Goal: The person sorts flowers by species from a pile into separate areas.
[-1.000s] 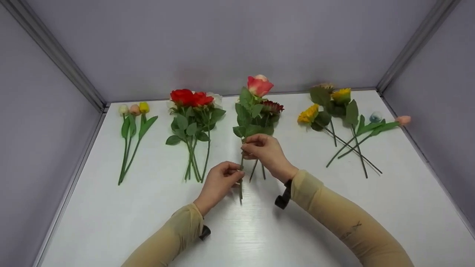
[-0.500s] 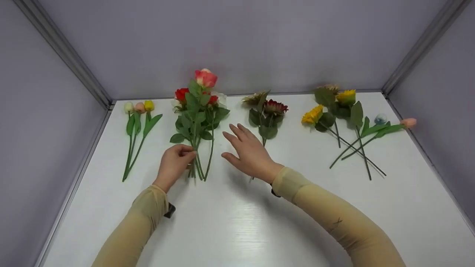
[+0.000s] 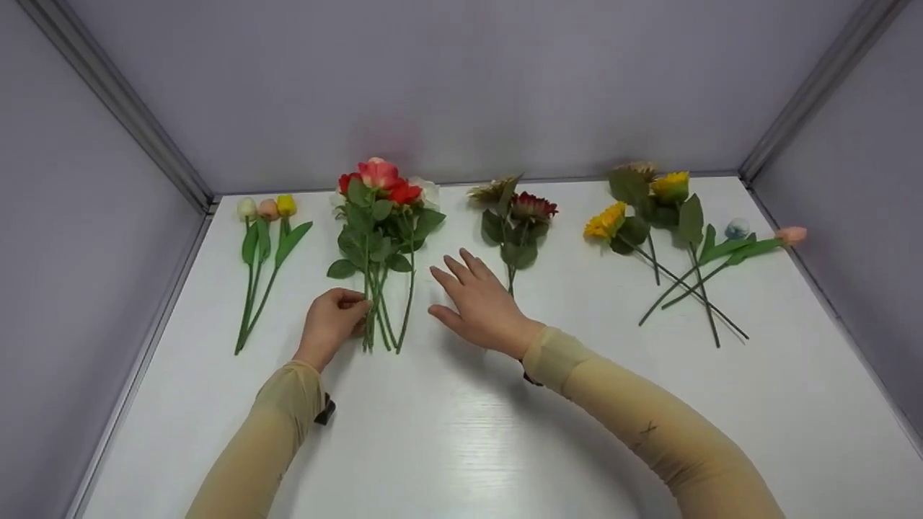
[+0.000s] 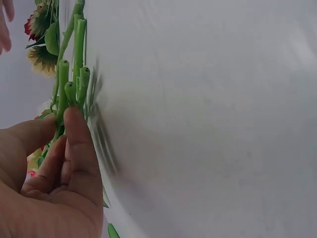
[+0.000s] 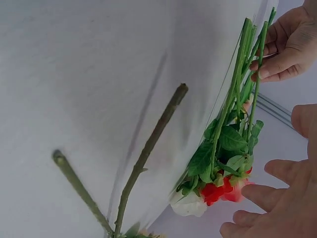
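A pink rose (image 3: 378,174) lies over the bunch of red roses (image 3: 406,193) and white ones. My left hand (image 3: 328,324) pinches its stem low down, between thumb and fingers. Seen from the left wrist, the cut stem ends (image 4: 63,74) stick out past the fingertips, close above the table. My right hand (image 3: 484,306) hovers with fingers spread and nothing in it, between the roses and the dark red chrysanthemum-like flower (image 3: 534,207). It partly hides the stems of that flower and its brownish neighbour (image 3: 492,192).
White, peach and yellow tulips (image 3: 268,210) lie at the left. Over on the right are yellow sunflowers (image 3: 604,221), a pink tulip (image 3: 791,235) and a blue one (image 3: 737,228), with crossed stems. Grey panels (image 3: 461,86) enclose the white table (image 3: 461,432) at the back and sides.
Both hands held the pink rose at the middle; the right let go and spread its fingers. My left hand carried the rose leftward and lowered it onto the other roses.
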The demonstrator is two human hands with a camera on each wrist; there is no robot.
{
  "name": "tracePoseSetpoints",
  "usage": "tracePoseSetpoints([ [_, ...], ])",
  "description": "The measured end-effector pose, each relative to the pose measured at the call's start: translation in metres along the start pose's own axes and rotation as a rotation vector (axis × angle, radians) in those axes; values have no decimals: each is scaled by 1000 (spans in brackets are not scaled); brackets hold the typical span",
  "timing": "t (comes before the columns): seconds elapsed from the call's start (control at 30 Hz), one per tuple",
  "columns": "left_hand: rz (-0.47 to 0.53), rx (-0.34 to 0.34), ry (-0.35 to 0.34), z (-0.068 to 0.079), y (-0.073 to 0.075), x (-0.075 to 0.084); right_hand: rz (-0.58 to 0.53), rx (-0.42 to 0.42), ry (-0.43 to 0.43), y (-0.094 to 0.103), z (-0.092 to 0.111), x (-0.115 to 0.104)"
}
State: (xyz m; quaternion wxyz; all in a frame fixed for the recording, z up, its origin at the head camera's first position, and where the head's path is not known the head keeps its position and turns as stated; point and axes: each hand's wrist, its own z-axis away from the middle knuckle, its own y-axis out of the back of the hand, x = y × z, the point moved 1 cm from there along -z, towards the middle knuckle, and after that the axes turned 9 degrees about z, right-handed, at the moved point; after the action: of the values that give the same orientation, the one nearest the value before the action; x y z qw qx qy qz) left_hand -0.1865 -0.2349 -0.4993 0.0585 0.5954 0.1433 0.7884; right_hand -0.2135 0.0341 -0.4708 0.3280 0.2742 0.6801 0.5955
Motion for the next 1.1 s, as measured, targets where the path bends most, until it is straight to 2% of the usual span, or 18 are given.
tracePoseSetpoints([
  [0.23,49,-22,17,1,0,-2,2,2,-11,0,5,13],
  [0.33,37,-14,8,0,1,-2,-10,6,-35,0,8,24],
  [0.43,-13,11,-46,0,0,1,-44,35,-72,2,13,39],
  [0.6,-121,54,-223,5,-12,19,-117,164,-150,8,25,78],
  [0.73,-221,17,-368,15,-36,36,-161,249,-273,15,42,120],
  [0.87,-378,-85,-512,28,-69,50,-173,292,-399,25,65,166],
  [1.0,-589,-211,-702,43,-107,62,-197,274,-515,36,93,211],
  [1.1,-734,-310,-835,53,-138,68,-218,216,-577,43,114,239],
])
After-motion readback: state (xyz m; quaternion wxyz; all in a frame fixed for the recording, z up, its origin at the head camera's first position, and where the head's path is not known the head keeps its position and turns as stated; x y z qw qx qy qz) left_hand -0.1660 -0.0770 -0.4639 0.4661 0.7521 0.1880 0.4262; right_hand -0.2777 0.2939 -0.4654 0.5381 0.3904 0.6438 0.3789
